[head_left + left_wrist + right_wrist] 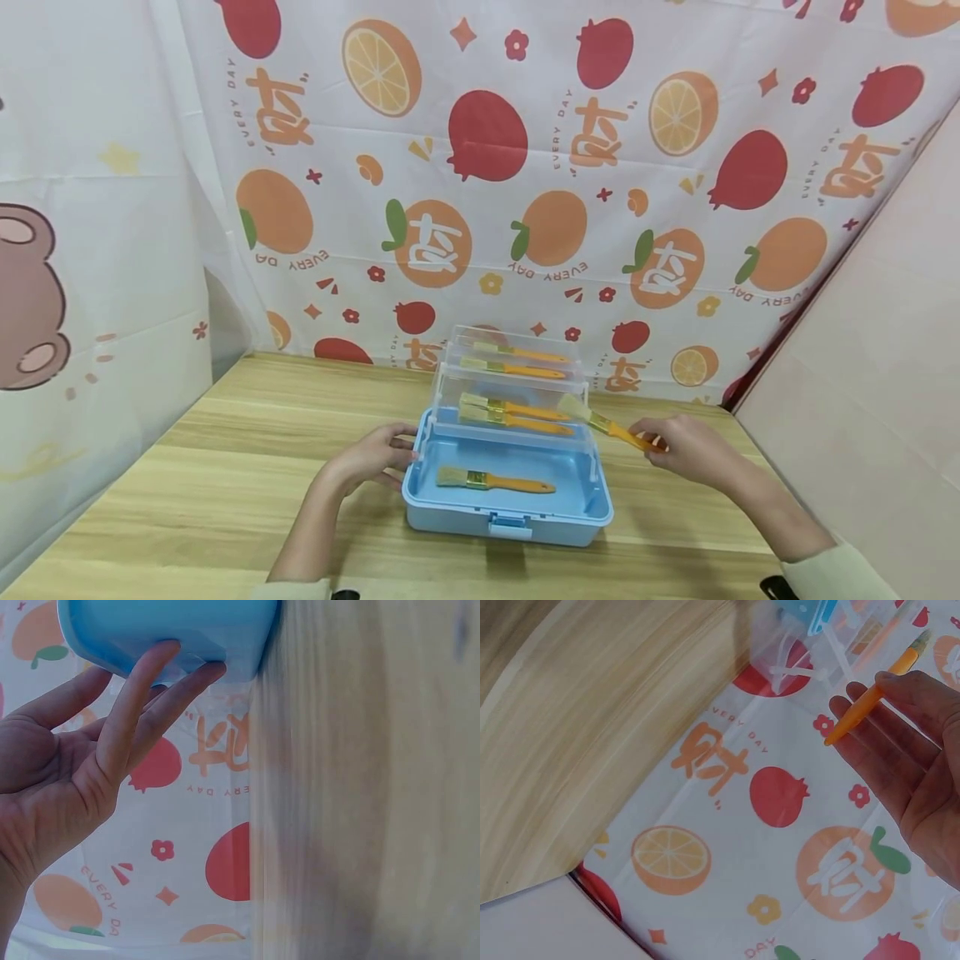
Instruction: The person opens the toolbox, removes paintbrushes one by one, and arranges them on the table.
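A light-blue toolbox (450, 518) stands open on the wooden table, its clear tiered trays (577, 408) raised at the back. My left hand (371, 458) touches its left side with extended fingers; in the left wrist view the fingertips rest against the blue wall (180, 630). With thumb and fingers, my right hand (690, 450) pinches a paintbrush (622, 433) by the end of its orange handle, bristles toward the trays. One paintbrush (517, 483) lies in the bottom compartment. Others, such as a paintbrush (536, 426) low down and a paintbrush (532, 372) higher up, lie in the trays.
The wooden table (247, 467) extends on both sides of the toolbox. A fruit-print cloth (337, 167) hangs close behind it. Pale cloth walls stand at the left (112, 275) and right (862, 350). A latch (510, 527) sits on the box's front.
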### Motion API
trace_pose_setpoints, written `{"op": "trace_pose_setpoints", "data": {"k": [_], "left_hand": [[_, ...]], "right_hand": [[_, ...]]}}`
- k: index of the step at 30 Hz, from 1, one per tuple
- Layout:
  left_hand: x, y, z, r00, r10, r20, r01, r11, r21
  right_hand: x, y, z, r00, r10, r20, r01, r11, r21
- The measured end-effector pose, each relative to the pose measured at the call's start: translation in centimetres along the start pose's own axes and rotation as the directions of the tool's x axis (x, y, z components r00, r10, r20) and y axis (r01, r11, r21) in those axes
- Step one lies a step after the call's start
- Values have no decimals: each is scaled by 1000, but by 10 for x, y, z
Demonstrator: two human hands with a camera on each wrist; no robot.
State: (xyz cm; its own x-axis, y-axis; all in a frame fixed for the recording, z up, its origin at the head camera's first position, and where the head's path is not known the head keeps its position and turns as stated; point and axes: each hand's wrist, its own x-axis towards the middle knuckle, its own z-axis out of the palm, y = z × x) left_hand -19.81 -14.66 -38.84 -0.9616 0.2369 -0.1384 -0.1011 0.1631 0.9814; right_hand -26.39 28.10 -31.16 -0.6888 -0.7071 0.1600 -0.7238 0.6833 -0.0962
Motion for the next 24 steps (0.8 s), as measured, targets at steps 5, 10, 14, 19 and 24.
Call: {"op": "trace_pose_setpoints", "data": {"k": [5, 10, 14, 19, 24], "left_hand": [[4, -1, -5, 1000, 2, 6, -2, 1000, 3], [8, -1, -10, 1000, -1, 12, 1, 1000, 9], [12, -1, -14, 1000, 1, 21, -1, 1000, 8], [18, -1, -19, 999, 6, 35, -6, 1000, 3], [24, -1, -25, 999, 8, 44, -8, 1000, 6]], "right_hand": [[0, 4, 5, 999, 7, -36, -8, 1000, -27], [0, 6, 9, 998, 25, -61, -28, 999, -40], [0, 9, 12, 997, 40, -71, -43, 998, -36], [0, 12, 17, 993, 78, -86, -82, 996, -45], [0, 16, 25, 988, 135, -75, -139, 989, -44]]}}
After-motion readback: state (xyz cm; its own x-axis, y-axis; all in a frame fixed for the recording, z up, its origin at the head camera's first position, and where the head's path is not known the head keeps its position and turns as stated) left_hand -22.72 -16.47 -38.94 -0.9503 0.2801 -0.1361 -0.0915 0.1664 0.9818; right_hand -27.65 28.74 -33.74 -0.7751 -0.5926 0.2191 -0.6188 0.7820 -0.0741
